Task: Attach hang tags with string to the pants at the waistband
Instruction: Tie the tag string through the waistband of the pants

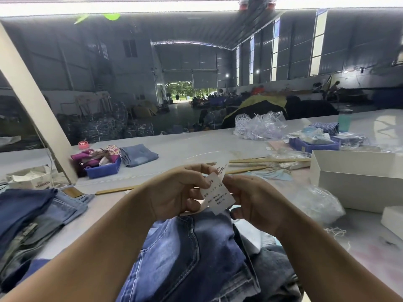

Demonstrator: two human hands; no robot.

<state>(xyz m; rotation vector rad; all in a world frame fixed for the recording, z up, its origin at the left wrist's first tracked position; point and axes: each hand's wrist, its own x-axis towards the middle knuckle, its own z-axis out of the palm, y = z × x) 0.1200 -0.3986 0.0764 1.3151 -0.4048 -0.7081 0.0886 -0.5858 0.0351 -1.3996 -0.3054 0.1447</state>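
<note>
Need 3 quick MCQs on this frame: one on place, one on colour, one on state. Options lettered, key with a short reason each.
1. Where does the open white box sit, seen from the head camera?
A. on the table to the right of the hands
B. on the stack of jeans at the left
C. in the person's lap

2. What colour is the bin of mixed fabric items to the left, beyond the hands?
A. red
B. blue
C. yellow

3. What is the state of the white hang tag marked XS?
A. lying flat on the table
B. inside the white box
C. held up between both hands

Key: 1 A, the box stands on the tabletop right of the right hand. 2 B, its walls are plainly blue. 3 C, the left hand and right hand both pinch the tag above the jeans.
</note>
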